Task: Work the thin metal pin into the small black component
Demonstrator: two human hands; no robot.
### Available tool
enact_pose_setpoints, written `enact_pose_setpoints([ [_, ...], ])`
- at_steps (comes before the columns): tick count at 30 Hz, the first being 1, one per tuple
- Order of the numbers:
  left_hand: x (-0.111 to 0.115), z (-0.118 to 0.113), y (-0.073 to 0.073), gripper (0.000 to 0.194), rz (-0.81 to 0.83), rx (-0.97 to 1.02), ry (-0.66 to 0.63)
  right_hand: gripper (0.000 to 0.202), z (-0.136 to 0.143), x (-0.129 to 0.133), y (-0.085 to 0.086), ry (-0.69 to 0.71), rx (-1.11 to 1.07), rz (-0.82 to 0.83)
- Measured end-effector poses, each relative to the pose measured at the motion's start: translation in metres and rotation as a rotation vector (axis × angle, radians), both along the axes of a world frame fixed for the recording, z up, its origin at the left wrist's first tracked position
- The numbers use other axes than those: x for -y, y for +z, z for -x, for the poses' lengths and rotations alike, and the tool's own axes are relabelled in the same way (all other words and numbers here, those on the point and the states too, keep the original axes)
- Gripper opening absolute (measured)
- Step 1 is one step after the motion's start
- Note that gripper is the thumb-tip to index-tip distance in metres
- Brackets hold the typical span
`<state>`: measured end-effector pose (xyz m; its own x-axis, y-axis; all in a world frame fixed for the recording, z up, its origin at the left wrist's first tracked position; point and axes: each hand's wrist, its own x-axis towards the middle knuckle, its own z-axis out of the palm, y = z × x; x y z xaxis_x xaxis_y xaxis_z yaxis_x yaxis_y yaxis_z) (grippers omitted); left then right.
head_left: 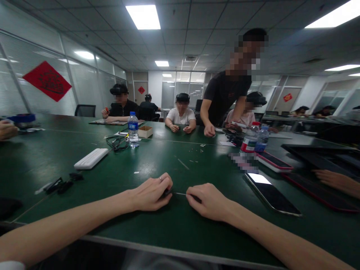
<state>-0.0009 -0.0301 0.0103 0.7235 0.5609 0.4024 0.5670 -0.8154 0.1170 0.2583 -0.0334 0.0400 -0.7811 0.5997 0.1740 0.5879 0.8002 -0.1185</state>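
Note:
My left hand (153, 193) rests on the green table (157, 232), its fingers curled round a small dark object (166, 192) that is mostly hidden. A ring shows on one finger. To its right my right hand (206, 200) lies with curled fingers, thumb and forefinger pressed together. Between the two hands runs a thin pale line (180, 194); whether it is a held strand or a seam in the table I cannot tell. The hands are apart, with a short gap between them.
A white box-shaped device (91, 158), black cables (116, 142), a water bottle (133, 129) and an open carton (145, 131) stand to the left. At the right lie a phone (271, 193) and bottles (251, 138). A person (225, 90) leans over the far side; others sit around.

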Motion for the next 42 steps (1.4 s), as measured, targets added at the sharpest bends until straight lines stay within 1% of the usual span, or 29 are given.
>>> enact_pose_setpoints([
  [6, -0.0011, 0.0002, -0.0038, 0.013, -0.030, -0.011, -0.011, 0.026, -0.0001, 0.0004, 0.0012, -0.004, 0.004, 0.014],
  [14, -0.0033, 0.0016, -0.0044, 0.015, -0.064, -0.009, -0.061, 0.026, -0.0002, 0.0004, 0.0009, -0.006, 0.007, 0.014],
  [31, -0.0051, 0.0012, -0.0056, 0.019, -0.127, -0.059, -0.044, 0.025, -0.0017, 0.0005, 0.0007, -0.011, 0.020, 0.017],
  [35, -0.0057, 0.0009, -0.0053, 0.023, -0.087, -0.053, -0.031, 0.026, -0.0013, 0.0021, 0.0041, -0.010, 0.019, 0.026],
  [40, -0.0063, 0.0002, -0.0080, 0.028, 0.056, -0.020, 0.082, 0.027, -0.0009, 0.0045, 0.0077, -0.013, 0.009, 0.048],
  [42, -0.0056, -0.0003, -0.0074, 0.028, 0.065, -0.017, 0.079, 0.026, -0.0013, 0.0050, 0.0077, -0.015, 0.000, 0.041],
])
